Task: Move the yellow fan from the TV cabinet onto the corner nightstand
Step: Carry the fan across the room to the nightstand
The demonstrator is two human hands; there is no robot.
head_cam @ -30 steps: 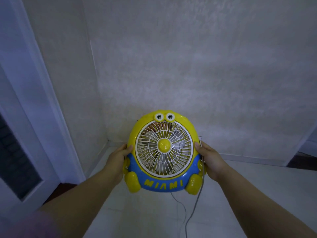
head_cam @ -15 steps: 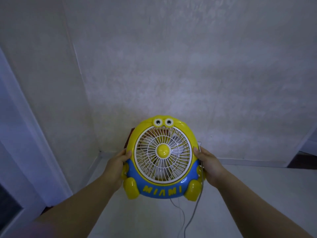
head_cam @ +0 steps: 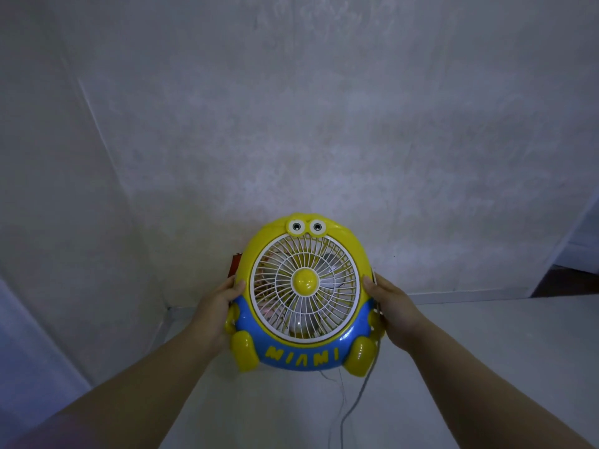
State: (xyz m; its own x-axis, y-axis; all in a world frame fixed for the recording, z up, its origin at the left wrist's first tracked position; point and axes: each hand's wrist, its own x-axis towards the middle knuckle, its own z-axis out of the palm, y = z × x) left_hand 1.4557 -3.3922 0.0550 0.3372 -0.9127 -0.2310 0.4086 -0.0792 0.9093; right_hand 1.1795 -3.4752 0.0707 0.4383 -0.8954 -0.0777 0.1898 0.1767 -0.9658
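The yellow fan (head_cam: 304, 293) is a round cartoon figure with a white grille, two eyes on top, a blue base reading MIAMI and yellow feet. It is upright and faces me, held in the air in front of the wall corner. My left hand (head_cam: 215, 306) grips its left side and my right hand (head_cam: 393, 306) grips its right side. Its grey cord (head_cam: 351, 403) hangs down from the right foot. Behind the fan's left edge a small red-brown object (head_cam: 234, 268) peeks out. No nightstand or TV cabinet is visible.
Two pale textured walls meet in a corner (head_cam: 107, 150) at the left. A white door frame (head_cam: 29, 345) stands at the far left. The light floor (head_cam: 486, 351) spreads below, with a dark doorway opening (head_cam: 573, 280) at the right.
The view has swung right and closer to the corner, so the door frame slid toward the left edge. The fan stays gripped between both hands and sits slightly higher against the wall.
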